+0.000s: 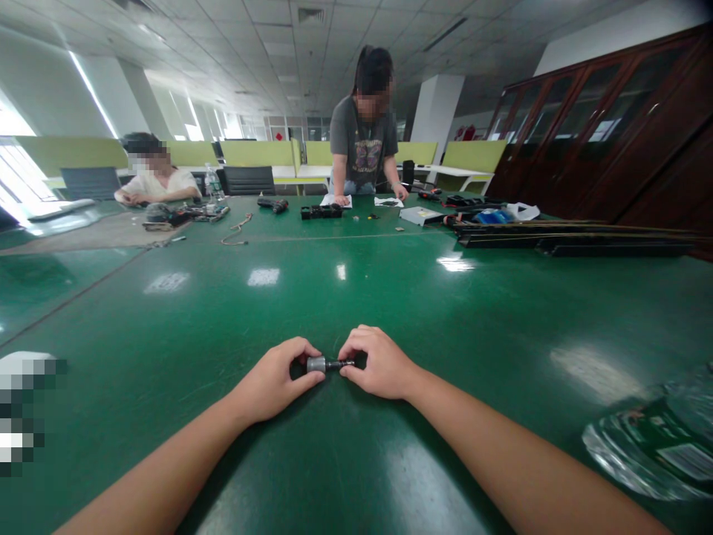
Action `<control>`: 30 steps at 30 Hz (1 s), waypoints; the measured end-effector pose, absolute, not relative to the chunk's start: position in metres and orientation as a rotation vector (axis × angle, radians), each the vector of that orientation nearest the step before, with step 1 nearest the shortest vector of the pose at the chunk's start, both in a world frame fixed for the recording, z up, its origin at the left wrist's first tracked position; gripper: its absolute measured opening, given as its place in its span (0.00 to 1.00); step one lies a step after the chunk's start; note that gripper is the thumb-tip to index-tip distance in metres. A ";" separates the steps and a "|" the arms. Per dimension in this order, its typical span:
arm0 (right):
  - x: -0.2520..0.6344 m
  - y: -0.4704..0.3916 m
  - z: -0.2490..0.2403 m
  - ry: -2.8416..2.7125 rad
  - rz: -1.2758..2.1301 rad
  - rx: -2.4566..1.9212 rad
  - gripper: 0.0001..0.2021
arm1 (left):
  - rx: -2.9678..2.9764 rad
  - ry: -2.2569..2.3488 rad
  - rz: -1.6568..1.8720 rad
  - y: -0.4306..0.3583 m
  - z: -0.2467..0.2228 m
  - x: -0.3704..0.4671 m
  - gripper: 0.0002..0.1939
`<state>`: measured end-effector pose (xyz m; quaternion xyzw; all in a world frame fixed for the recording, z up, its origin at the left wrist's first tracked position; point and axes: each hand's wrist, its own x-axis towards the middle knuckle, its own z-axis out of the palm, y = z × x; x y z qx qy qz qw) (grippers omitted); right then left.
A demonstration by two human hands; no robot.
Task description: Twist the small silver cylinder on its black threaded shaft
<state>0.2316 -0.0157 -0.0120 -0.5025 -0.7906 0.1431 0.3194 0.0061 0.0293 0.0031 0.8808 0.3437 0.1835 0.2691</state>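
Left hand (272, 379) pinched the grey barrel of a small metal bit (316, 364) between thumb and index finger; right hand (384, 364) pinched its thin tip the same way. Bit lay roughly crosswise between the hands, near the middle of the view, dark shank showing in the gap.

Room to move: a broad stretch of green tabletop (356, 305) ran forward from both hands to the far clutter. Right limit: clear bottle (657, 446), well apart from the right hand, beside that forearm. Left limit: a pixelated white object (25, 371) at the picture edge. A seam (78, 297) cut diagonally across the left side.

Far side: cord (239, 229), power drill (272, 203), black part (321, 212), flat pale box (420, 215), long black bars (573, 241) at right.

Surface was glossy, with bright ceiling reflections. A standing person (365, 134) leaned over the far edge; a seated person (161, 182) was at far left. Behind: yellow-green partitions (256, 154), dark wood cabinets (590, 126) on the right.
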 end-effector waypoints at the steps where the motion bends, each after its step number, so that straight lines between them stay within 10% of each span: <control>1: 0.232 -0.016 -0.012 -2.080 0.375 -1.324 0.06 | 2.374 0.928 0.495 0.029 0.003 0.006 0.10; 30: 0.237 -0.010 -0.016 -2.004 0.462 -1.327 0.07 | 2.385 0.960 0.502 0.031 0.003 0.005 0.09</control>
